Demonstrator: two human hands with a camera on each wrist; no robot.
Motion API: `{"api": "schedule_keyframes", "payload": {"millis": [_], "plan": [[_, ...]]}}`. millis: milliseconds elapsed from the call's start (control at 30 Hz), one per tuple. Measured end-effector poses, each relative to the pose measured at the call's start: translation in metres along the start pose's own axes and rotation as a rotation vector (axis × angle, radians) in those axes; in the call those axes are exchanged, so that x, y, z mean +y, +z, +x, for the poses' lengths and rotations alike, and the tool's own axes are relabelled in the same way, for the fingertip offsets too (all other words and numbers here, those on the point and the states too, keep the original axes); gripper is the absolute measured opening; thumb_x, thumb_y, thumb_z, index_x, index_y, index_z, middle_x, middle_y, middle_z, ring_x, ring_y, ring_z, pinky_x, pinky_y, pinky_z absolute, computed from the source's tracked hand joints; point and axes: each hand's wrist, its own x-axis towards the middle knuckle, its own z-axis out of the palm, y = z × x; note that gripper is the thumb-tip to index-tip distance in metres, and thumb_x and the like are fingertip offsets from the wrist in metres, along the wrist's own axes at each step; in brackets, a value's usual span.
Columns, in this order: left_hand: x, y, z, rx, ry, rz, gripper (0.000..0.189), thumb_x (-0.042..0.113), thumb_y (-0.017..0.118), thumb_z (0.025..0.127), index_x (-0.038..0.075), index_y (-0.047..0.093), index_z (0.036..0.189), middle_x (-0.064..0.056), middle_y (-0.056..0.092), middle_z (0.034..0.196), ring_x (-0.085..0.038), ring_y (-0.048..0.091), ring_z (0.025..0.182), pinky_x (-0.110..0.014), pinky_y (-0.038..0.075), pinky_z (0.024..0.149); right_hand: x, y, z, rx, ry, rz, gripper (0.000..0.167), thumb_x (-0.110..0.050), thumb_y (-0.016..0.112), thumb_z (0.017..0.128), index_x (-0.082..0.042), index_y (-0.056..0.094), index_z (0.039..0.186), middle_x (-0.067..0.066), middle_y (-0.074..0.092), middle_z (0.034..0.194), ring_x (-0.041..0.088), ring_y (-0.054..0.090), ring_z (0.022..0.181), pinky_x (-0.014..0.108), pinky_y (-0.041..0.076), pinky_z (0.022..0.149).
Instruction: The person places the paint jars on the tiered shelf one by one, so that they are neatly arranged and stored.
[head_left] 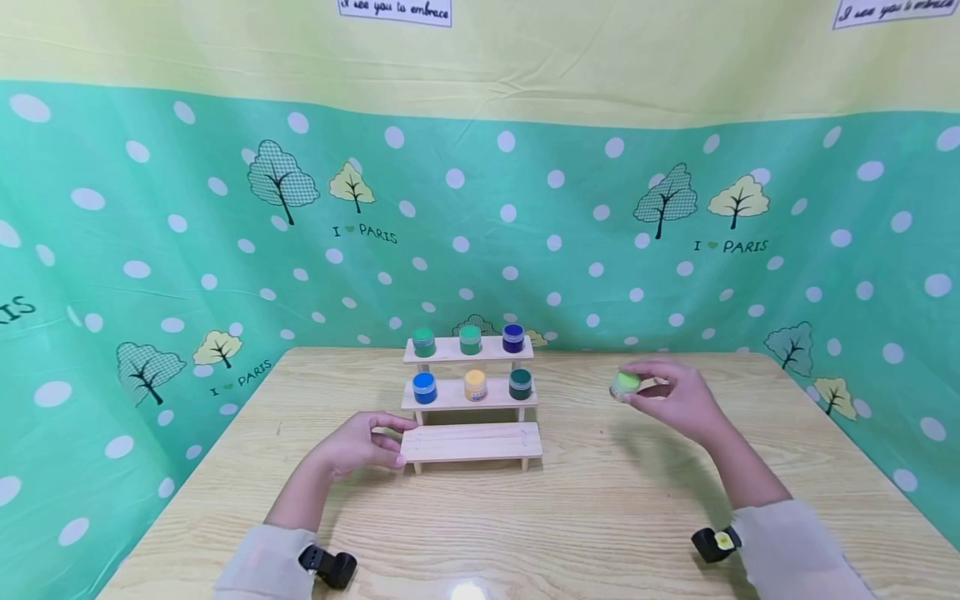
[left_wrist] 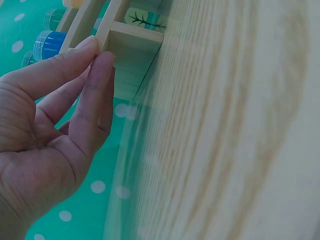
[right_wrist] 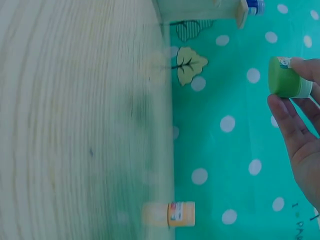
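A three-step wooden display rack stands mid-table. My left hand pinches the left end of its lowest step between thumb and fingertips, as the left wrist view shows close up at the step's edge. Off to the right of the rack, my right hand holds a small light green paint jar by thumb and fingers, above the table. In the right wrist view this green jar is tilted on its side. Jars fill the upper two steps, among them a blue one; the lowest step is bare.
An orange jar stands on the table in the right wrist view, mostly hidden behind my right hand in the head view. The wooden table runs back to a green dotted cloth. Both wrists wear black straps.
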Motion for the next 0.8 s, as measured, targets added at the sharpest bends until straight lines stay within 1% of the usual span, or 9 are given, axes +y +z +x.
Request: {"api": "schedule_keyframes", "payload": {"millis": [167, 333, 533, 700, 800], "plan": [[0.001, 0.001, -0.001, -0.005, 0.004, -0.001, 0.057, -0.007, 0.079, 0.075, -0.004, 0.059, 0.128, -0.014, 0.06, 0.116, -0.022, 0.065, 0.087, -0.035, 0.057, 0.073, -0.008, 0.009, 0.0, -0.039, -0.027, 0.021, 0.037, -0.006, 0.079, 0.082, -0.001, 0.069, 0.117, 0.015, 0.063, 0.118, 0.012, 0.061, 0.096, 0.026, 0.057, 0.075], [0.0, 0.0, 0.0, -0.005, 0.006, -0.006, 0.057, -0.007, 0.079, 0.075, -0.004, 0.06, 0.128, -0.014, 0.061, 0.115, -0.023, 0.066, 0.086, -0.035, 0.057, 0.074, -0.015, 0.018, 0.0, -0.079, -0.053, 0.048, 0.038, -0.008, 0.079, 0.082, -0.001, 0.068, 0.118, 0.014, 0.063, 0.118, 0.015, 0.061, 0.097, 0.029, 0.057, 0.075], [-0.001, -0.001, 0.0, -0.001, 0.001, -0.009, 0.056, -0.006, 0.08, 0.074, -0.003, 0.061, 0.127, -0.015, 0.059, 0.117, -0.022, 0.066, 0.087, -0.035, 0.057, 0.074, -0.022, 0.028, 0.001, -0.088, -0.091, 0.08, 0.038, -0.006, 0.079, 0.081, -0.001, 0.069, 0.117, 0.013, 0.064, 0.117, 0.019, 0.062, 0.097, 0.032, 0.058, 0.076], [0.0, 0.0, -0.001, 0.009, -0.005, -0.008, 0.055, -0.006, 0.08, 0.074, -0.002, 0.062, 0.126, -0.016, 0.057, 0.121, -0.022, 0.065, 0.085, -0.035, 0.057, 0.073, -0.028, 0.037, 0.002, -0.104, -0.095, 0.105, 0.037, -0.006, 0.08, 0.081, -0.001, 0.069, 0.116, 0.012, 0.063, 0.117, 0.021, 0.061, 0.098, 0.031, 0.057, 0.076], [-0.001, 0.0, 0.0, 0.008, -0.003, -0.005, 0.055, -0.006, 0.08, 0.075, -0.002, 0.062, 0.126, -0.016, 0.056, 0.121, -0.022, 0.064, 0.086, -0.034, 0.057, 0.073, -0.032, 0.043, 0.002, -0.116, -0.083, 0.13, 0.037, -0.007, 0.08, 0.08, -0.002, 0.069, 0.116, 0.012, 0.063, 0.117, 0.021, 0.061, 0.099, 0.032, 0.057, 0.077]]}}
